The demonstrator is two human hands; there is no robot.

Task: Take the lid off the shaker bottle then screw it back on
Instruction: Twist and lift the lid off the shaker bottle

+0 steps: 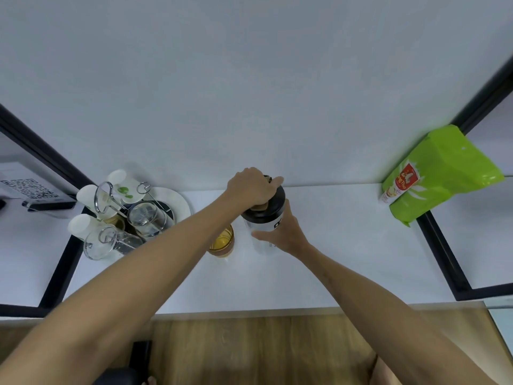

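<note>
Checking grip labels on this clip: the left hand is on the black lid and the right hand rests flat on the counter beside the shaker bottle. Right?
Not quite. The head view shows the left hand on the black lid, but the right hand grips the shaker bottle body, not the counter.

We cannot see most of the black lid, since the left hand covers its top. The right hand hides much of the shaker bottle, leaving only part of its dark print, which we cannot read. The left forearm crosses the amber glass, so only 1 side shows. The QR-code sign is cut off by the left edge and its text is too small. The green bag carries lettering we read only partly.
</note>
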